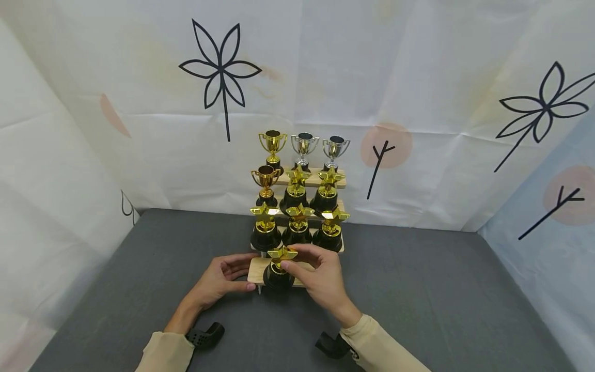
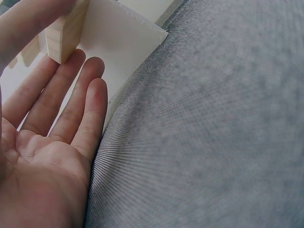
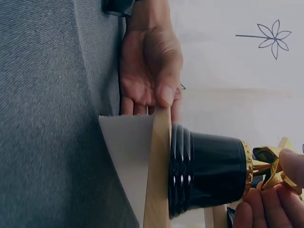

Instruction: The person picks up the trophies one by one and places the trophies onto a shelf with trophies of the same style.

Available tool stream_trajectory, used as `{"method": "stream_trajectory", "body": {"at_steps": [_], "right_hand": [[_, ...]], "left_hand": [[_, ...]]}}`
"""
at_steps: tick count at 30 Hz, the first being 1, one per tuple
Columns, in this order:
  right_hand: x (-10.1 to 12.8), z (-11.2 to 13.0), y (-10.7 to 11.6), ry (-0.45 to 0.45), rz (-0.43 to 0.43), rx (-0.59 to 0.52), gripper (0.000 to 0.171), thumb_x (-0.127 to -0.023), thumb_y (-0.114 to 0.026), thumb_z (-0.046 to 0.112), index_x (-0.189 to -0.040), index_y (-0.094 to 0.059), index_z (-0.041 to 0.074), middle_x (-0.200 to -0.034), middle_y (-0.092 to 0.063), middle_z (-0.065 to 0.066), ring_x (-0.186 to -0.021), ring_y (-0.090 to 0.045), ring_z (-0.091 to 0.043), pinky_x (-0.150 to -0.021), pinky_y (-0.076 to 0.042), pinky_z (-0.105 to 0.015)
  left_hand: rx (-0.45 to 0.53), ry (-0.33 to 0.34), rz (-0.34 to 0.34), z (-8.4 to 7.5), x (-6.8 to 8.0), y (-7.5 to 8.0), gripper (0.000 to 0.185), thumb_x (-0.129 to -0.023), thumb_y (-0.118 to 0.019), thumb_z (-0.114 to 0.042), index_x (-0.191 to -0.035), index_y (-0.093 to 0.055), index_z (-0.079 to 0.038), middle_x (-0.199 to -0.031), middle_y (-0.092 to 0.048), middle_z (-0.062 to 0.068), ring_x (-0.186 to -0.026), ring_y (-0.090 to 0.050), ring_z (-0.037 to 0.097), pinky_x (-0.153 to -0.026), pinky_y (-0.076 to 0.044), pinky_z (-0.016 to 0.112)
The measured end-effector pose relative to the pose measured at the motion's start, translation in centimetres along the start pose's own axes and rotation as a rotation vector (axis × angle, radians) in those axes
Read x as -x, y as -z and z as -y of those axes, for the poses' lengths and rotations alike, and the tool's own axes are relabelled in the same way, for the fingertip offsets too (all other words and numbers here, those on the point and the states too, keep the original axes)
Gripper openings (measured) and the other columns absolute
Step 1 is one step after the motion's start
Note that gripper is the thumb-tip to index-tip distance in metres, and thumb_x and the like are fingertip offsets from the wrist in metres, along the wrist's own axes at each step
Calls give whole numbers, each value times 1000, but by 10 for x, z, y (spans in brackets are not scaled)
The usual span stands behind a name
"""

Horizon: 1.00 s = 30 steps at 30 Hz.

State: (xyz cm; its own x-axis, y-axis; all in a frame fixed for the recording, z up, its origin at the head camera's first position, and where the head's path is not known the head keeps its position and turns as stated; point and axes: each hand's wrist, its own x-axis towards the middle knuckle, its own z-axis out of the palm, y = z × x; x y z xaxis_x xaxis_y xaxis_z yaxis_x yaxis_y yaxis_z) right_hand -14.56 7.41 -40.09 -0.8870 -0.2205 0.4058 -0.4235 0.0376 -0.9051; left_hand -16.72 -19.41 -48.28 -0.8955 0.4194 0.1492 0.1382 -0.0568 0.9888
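Observation:
A small star trophy (image 1: 279, 276), gold star on a black base, stands on the lowest wooden shelf (image 1: 255, 271) of a stepped display stand. My right hand (image 1: 322, 274) pinches its gold star (image 3: 271, 166) between thumb and fingers; in the right wrist view the base sits against the plank. My left hand (image 1: 216, 281) holds the left end of that shelf, thumb (image 3: 166, 93) on the front edge and fingers (image 2: 69, 95) stretched behind it. A white side panel (image 3: 126, 137) shows beneath the plank.
Several star trophies (image 1: 297, 235) fill the third tier and part of the second. A bronze-coloured cup (image 1: 266, 178) stands left on the second; a gold cup (image 1: 272, 142) and two silver cups (image 1: 304, 145) line the top. White printed cloth (image 1: 325, 67) hangs behind the grey table (image 1: 441, 289).

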Motion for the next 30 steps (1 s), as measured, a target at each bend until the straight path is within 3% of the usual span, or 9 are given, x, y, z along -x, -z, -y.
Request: {"method": "stream_trajectory", "body": {"at_steps": [14, 30], "right_hand": [[-3, -3, -20, -8, -15, -8, 32, -86, -81, 3, -116, -73, -4, -109, -71, -15, -95, -71, -29, -83, -61, -36], [-6, -5, -29, -1, 1, -51, 30, -87, -80, 2, -115, -73, -3, -106, -72, -15, -96, -71, -30, -85, -61, -42]], "left_hand": [[14, 1, -6, 1, 0, 0, 71, -81, -83, 3, -142, -48, 13, -142, -50, 34, -119, -64, 17, -101, -53, 33], [11, -12, -15, 1, 0, 1, 70, -79, -83, 5, -140, -49, 15, -135, -55, 35, -116, -65, 16, -100, -54, 33]]}}
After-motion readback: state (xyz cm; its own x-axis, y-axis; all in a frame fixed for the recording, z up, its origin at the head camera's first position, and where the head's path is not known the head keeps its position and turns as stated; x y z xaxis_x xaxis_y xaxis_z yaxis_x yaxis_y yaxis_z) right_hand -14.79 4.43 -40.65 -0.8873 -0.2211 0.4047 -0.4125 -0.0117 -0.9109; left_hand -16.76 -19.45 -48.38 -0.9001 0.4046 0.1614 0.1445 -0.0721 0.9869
